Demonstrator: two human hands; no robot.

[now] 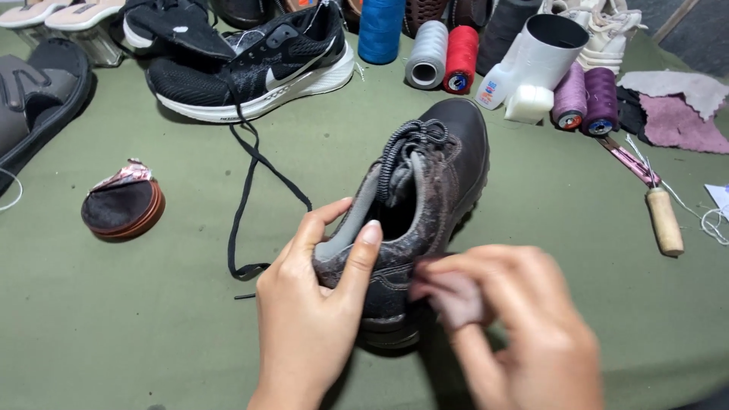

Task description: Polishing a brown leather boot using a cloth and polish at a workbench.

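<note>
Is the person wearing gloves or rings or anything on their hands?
No. The left hand and the right hand are both bare: no gloves, rings or bracelets show, and no sleeves reach the wrists in view. The fingernails are short and plain, with no polish. The right hand looks a bit blurred.

Even, soft daylight, faint shadows; the right hand (524, 326) is motion-blurred, edges slightly stretched.

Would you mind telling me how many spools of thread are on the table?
5: blue spool, grey spool, red spool, two purple spools right of the white bottle. Others may hide at the top edge.
</note>
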